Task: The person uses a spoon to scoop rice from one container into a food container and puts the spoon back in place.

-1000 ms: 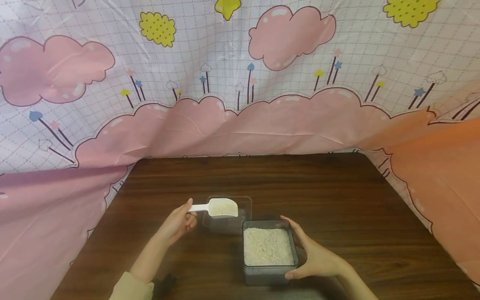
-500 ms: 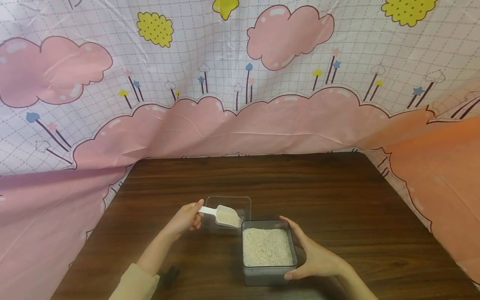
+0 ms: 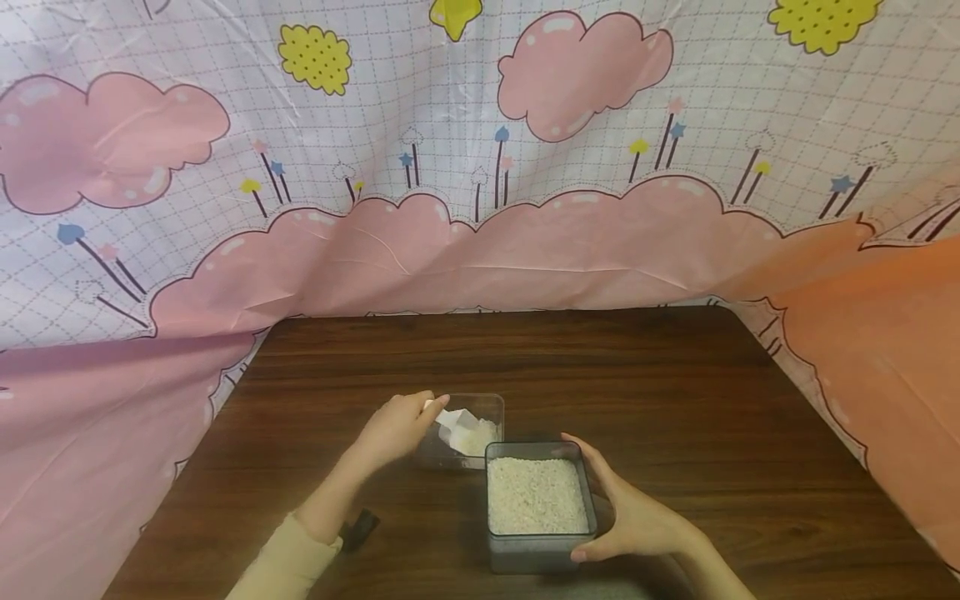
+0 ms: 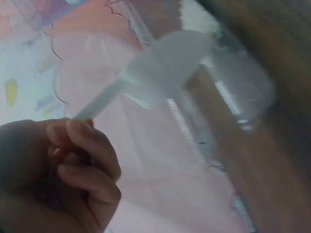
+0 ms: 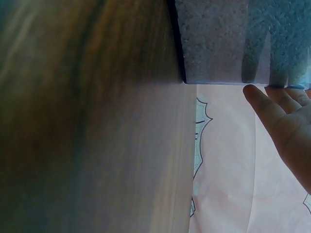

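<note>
My left hand (image 3: 397,429) pinches the handle of a white scoop (image 3: 452,423), which tilts down to the right over a low clear plastic box (image 3: 491,406). White rice (image 3: 483,433) lies under and beside the scoop's mouth in that box. In the left wrist view the scoop (image 4: 165,63) is blurred, its back toward the camera. My right hand (image 3: 637,518) holds the right side of a dark see-through container (image 3: 534,554), thumb at the near corner and fingers at the far one. Rice (image 3: 536,496) fills most of this container; its grains show through the wall in the right wrist view.
Both containers stand on a dark wooden table (image 3: 675,392), the dark one nearer and to the right, close to the clear box. A patterned cloth (image 3: 480,258) hangs behind and along the sides. A small dark object (image 3: 362,530) shows beside the left sleeve.
My left hand has moved right and tipped the scoop from level to steeply down. Rice has gone from the scoop into the clear box. The right hand and dark container stay put.
</note>
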Action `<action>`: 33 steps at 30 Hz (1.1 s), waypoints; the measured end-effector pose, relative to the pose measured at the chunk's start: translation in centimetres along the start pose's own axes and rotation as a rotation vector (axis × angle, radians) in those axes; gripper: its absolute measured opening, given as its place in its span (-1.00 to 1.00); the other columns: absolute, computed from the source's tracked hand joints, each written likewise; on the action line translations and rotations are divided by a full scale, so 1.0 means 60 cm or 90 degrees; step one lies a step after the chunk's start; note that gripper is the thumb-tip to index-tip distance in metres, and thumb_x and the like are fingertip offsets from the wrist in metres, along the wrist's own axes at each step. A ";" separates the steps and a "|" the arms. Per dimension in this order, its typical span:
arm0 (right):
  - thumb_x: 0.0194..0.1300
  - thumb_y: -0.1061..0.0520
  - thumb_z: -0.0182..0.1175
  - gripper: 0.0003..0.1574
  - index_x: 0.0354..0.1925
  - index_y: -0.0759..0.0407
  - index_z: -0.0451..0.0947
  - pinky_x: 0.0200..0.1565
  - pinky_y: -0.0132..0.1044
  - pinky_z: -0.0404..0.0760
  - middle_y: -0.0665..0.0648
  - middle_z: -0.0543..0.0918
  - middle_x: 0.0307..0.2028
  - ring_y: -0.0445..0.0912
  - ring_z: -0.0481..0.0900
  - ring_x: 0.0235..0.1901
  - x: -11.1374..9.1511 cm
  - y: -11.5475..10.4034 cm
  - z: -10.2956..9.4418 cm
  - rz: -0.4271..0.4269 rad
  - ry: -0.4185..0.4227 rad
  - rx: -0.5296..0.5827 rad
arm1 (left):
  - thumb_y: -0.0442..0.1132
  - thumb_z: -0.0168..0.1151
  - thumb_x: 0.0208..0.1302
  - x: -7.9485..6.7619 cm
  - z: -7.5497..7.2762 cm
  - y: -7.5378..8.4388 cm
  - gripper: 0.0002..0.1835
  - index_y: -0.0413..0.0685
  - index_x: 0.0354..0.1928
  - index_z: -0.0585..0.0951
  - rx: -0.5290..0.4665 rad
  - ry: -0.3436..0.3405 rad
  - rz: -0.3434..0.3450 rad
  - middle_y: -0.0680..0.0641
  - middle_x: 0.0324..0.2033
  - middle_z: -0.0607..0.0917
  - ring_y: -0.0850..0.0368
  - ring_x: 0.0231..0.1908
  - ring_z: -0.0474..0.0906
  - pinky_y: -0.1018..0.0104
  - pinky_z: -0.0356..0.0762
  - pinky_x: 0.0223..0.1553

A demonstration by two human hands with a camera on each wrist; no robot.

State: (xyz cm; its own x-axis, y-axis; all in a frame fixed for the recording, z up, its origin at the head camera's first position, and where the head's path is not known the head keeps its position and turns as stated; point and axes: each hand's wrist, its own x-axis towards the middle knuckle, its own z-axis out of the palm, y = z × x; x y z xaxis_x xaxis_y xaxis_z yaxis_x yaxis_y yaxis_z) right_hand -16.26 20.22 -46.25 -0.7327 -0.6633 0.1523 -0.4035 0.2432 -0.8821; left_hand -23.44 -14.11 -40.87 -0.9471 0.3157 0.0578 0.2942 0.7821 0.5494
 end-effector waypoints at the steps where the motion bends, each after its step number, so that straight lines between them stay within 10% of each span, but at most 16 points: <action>1: -0.07 0.16 0.54 0.54 0.54 -0.10 -0.35 0.11 0.56 0.09 0.42 -0.29 0.47 0.56 -0.21 0.37 -0.001 0.000 0.000 0.001 0.001 0.002 | 0.03 -0.07 0.53 -0.001 -0.001 0.011 -0.53 -0.06 -0.54 0.39 0.053 0.007 0.024 0.10 -0.76 0.31 0.22 -0.73 0.22 0.33 0.18 -0.66; 7: -0.06 0.16 0.53 0.54 0.54 -0.05 -0.37 0.08 0.59 0.07 0.46 -0.31 0.46 0.60 -0.24 0.35 -0.003 0.003 0.000 -0.009 -0.001 0.001 | 0.03 0.03 0.47 -0.012 -0.002 0.055 -0.63 -0.04 -0.43 0.50 0.296 0.060 0.159 0.11 -0.80 0.31 0.21 -0.75 0.28 0.26 0.34 -0.71; 13: -0.06 0.17 0.53 0.55 0.54 0.08 -0.38 0.09 0.59 0.03 0.47 -0.32 0.47 0.60 -0.26 0.35 -0.004 0.002 0.003 0.008 -0.006 0.018 | 0.05 0.05 0.45 -0.029 -0.012 0.070 -0.62 -0.03 -0.45 0.42 0.352 0.113 0.175 0.10 -0.82 0.28 0.17 -0.76 0.29 0.24 0.30 -0.74; 24: -0.06 0.17 0.54 0.55 0.54 -0.13 -0.36 0.11 0.58 0.04 0.43 -0.30 0.48 0.57 -0.26 0.37 -0.003 0.000 0.002 0.012 -0.006 0.020 | 0.03 -0.08 0.54 -0.063 -0.063 0.070 -0.54 0.00 -0.56 0.39 -0.136 0.214 0.053 0.14 -0.84 0.36 0.20 -0.79 0.32 0.37 0.15 -0.70; 33: -0.09 0.18 0.56 0.57 0.54 -0.09 -0.36 0.11 0.56 0.10 0.43 -0.15 0.45 0.52 -0.15 0.37 0.003 -0.002 -0.003 -0.009 -0.005 0.007 | -0.04 -0.14 0.57 -0.080 -0.082 0.085 -0.47 -0.35 -0.47 0.44 -0.432 0.174 0.035 -0.01 -0.92 0.30 0.04 -0.82 0.37 0.30 0.43 -0.65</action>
State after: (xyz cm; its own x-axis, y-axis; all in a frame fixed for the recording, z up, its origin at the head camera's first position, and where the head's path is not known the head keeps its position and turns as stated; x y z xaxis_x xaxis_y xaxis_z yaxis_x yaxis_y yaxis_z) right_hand -16.43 20.17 -46.02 -0.7228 -0.6721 0.1607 -0.4069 0.2260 -0.8851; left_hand -18.00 -14.27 -34.24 -0.9577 0.1300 0.2567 0.2814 0.2366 0.9300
